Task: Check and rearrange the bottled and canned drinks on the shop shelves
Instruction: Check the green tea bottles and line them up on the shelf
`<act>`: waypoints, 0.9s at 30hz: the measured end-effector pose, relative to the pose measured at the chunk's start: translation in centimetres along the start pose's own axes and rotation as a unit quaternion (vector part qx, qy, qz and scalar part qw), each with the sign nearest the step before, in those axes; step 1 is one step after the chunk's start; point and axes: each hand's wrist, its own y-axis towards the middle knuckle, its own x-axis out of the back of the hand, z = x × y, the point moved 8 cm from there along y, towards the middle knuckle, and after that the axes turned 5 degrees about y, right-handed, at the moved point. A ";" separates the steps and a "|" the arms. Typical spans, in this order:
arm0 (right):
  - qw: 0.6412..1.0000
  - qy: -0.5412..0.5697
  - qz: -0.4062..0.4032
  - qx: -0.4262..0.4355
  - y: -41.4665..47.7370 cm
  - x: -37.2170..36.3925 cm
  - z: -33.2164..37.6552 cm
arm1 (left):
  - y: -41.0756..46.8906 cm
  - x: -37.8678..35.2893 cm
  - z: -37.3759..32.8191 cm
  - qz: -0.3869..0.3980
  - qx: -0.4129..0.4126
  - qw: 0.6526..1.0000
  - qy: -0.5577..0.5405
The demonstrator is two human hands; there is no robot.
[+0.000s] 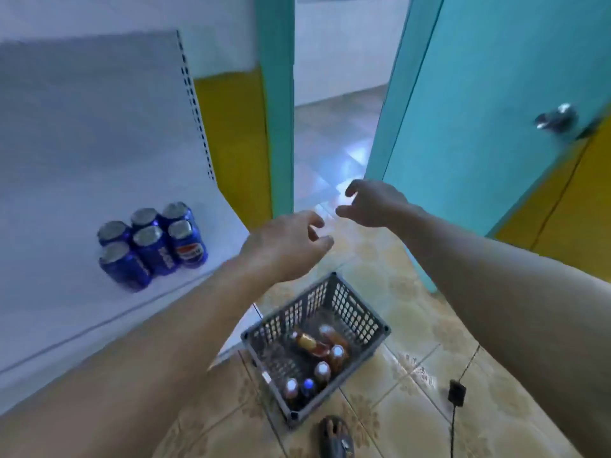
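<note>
As I judge it, the main risk is a clumsy sweep. Both forearms stretch out past the right end of the shelf (66, 292), and the left one passes near the cans (153, 246), so a careless pull back could knock the nearest can toward the shelf's front edge. A second hazard is underfoot, where a step could catch the basket (360, 312) or the black cable (454, 421) on the tiles. The left hand (287, 241) hangs beyond the shelf's right front corner, above the basket, with fingers spread, loosely curled and holding nothing. The right hand (373, 204) reaches further toward the doorway beside the teal door (496, 94), its fingers likewise bent and empty. The six cans are blue with silver tops and stand upright in two touching rows of three, near the shelf's right end and set back from its front edge. The bottles (317, 361) hold amber liquid under pale caps, one of them blue, and sit toward the basket's nearer corner. Blur hides their labels.
</note>
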 end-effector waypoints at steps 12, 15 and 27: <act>0.958 0.063 -0.192 0.202 -7.6 22.6 24.7 | -14.1 25.8 2.1 -0.210 0.006 0.973 0.099; 0.953 0.078 -0.187 0.227 -6.2 22.7 29.7 | -15.1 29.3 5.8 -0.240 0.050 0.965 0.093; 0.853 0.270 -0.290 0.339 2.1 27.1 48.0 | -8.6 40.9 22.3 -0.298 0.164 0.939 0.056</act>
